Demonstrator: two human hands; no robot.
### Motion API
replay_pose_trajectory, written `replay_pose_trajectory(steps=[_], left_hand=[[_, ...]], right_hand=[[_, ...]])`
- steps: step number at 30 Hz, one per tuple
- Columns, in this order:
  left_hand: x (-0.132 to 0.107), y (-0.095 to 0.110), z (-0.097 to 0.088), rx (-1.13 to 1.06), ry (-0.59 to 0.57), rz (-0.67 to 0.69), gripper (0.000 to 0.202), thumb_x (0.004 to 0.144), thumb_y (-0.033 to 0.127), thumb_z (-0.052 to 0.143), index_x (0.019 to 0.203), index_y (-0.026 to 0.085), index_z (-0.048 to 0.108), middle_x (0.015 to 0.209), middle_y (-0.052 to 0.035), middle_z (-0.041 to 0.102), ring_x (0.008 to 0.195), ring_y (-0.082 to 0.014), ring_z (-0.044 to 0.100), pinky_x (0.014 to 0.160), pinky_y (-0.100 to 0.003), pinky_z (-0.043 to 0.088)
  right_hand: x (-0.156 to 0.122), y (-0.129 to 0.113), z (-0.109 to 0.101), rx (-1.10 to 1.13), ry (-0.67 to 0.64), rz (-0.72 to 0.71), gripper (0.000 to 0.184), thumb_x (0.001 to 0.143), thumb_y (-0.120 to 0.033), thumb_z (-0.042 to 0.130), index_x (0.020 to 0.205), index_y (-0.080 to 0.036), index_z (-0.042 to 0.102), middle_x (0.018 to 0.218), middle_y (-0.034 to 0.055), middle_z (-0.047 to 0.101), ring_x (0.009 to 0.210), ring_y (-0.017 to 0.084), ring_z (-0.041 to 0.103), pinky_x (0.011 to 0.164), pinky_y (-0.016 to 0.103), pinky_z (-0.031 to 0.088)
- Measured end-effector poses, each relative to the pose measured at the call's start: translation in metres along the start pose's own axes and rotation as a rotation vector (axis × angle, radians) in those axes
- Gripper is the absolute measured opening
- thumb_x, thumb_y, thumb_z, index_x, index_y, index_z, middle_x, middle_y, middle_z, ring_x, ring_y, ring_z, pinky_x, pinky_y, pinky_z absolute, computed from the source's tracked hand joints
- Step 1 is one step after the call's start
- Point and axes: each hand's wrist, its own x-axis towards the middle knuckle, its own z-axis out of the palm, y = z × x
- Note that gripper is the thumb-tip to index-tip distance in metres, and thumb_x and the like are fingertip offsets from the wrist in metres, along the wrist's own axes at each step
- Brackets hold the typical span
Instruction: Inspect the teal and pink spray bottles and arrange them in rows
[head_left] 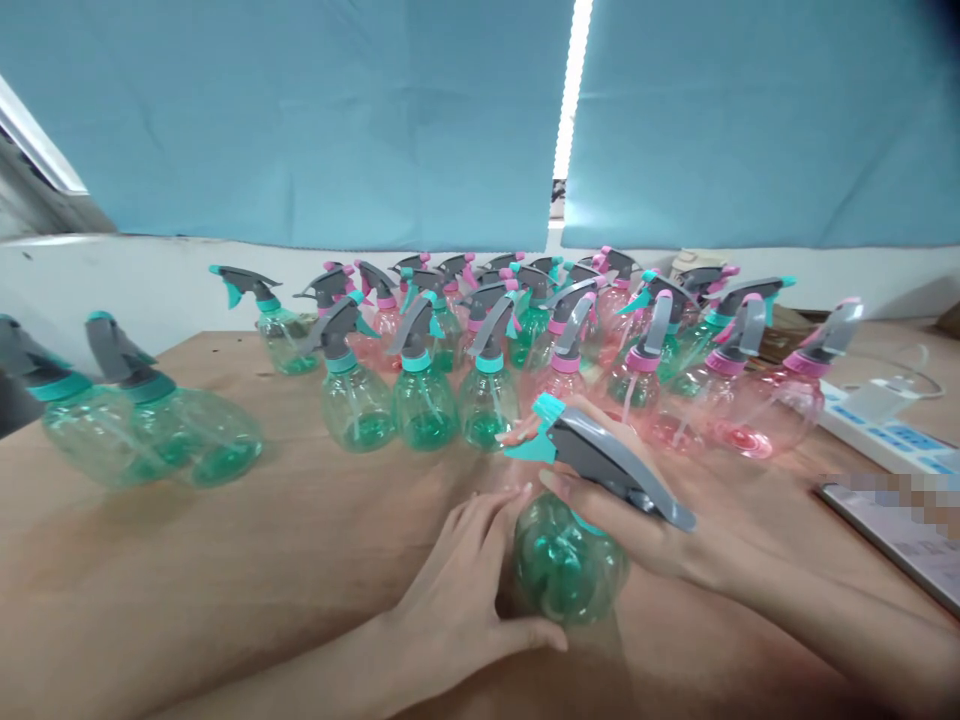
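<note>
A green transparent spray bottle [564,560] stands on the wooden table [247,570] close to me. My left hand [469,585] wraps its fingers and thumb round the bottle's round body. My right hand [637,500] grips the grey and teal trigger spray head [600,458] on top of the bottle, fingers curled round it, nozzle pointing left.
Several finished spray bottles, green ones [420,385] and pink ones [720,400], crowd the back of the table. Two more green bottles [150,420] stand at the left edge. A white power strip [885,430] and a flat device [900,530] lie at the right.
</note>
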Motion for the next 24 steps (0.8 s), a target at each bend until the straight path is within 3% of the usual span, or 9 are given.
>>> replay_pose_trajectory(steps=[4,9,15,24], left_hand=[[0.000,-0.002,-0.002,0.120,-0.060,0.035,0.094,0.073,0.063,0.072,0.147,0.023,0.029,0.144,-0.0157,0.041,0.131,-0.0384,0.037,0.106,-0.062,0.030],[-0.001,-0.004,0.001,0.208,-0.098,0.040,0.089,0.079,0.066,0.063,0.146,0.018,0.030,0.149,-0.0187,0.036,0.136,-0.0394,0.034,0.109,-0.063,0.027],[-0.003,-0.007,0.004,0.275,-0.103,0.067,0.089,0.083,0.065,0.058,0.149,0.015,0.025,0.153,-0.0188,0.032,0.140,-0.0373,0.029,0.112,-0.061,0.025],[-0.003,-0.008,0.004,0.248,-0.117,0.073,0.086,0.086,0.068,0.051,0.149,0.013,0.029,0.151,-0.0209,0.034,0.139,-0.0399,0.029,0.110,-0.063,0.026]], right_hand=[[0.002,-0.002,-0.004,0.202,-0.027,0.006,0.021,0.070,-0.009,0.047,0.083,-0.024,0.045,0.062,-0.0060,0.051,0.051,0.011,0.047,0.050,0.025,0.041],[0.002,-0.005,-0.007,0.164,-0.055,0.028,0.017,0.073,-0.012,0.046,0.085,-0.024,0.044,0.060,-0.0071,0.043,0.051,0.012,0.040,0.051,0.026,0.036],[0.002,-0.003,-0.008,0.134,-0.043,0.018,0.016,0.070,-0.011,0.047,0.073,-0.024,0.039,0.059,-0.0070,0.039,0.050,0.011,0.033,0.047,0.025,0.030],[0.002,-0.009,-0.011,0.012,-0.019,0.022,0.015,0.073,-0.017,0.044,0.067,-0.025,0.033,0.056,-0.0052,0.037,0.047,0.012,0.034,0.044,0.026,0.032]])
